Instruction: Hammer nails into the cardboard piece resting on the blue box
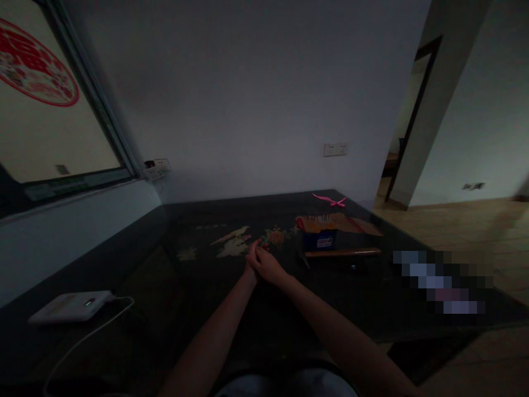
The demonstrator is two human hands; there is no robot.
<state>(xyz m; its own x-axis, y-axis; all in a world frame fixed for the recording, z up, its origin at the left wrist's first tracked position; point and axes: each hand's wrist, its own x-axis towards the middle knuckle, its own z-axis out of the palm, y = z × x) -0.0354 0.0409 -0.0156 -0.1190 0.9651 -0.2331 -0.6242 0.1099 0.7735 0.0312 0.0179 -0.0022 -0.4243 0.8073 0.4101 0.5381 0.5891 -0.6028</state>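
Well, the fingers (252,252) are folded together, the left hand (250,263) and the right hand (270,266) clasped, with nothing showing in them; whether they rest on the tabletop (140,237) or hang just above it, I can't tell. Just past them spreads a bird-and-flower design (233,243). Near, to their right, a wooden-handled tool (343,252) lies sideways, its dark end toward the fingers; a careless sweep that way could, I'd judge, shove it along. Right behind it sits a blue box (320,240), with brown wrapping (347,223) about its top, which a bump might tip. Farther off, beyond the box, lies a pink ribbon (330,200). Well to the fingers' left, nearer the body, is a white power bank (72,307); a snag on its cable (97,330) could drag it.
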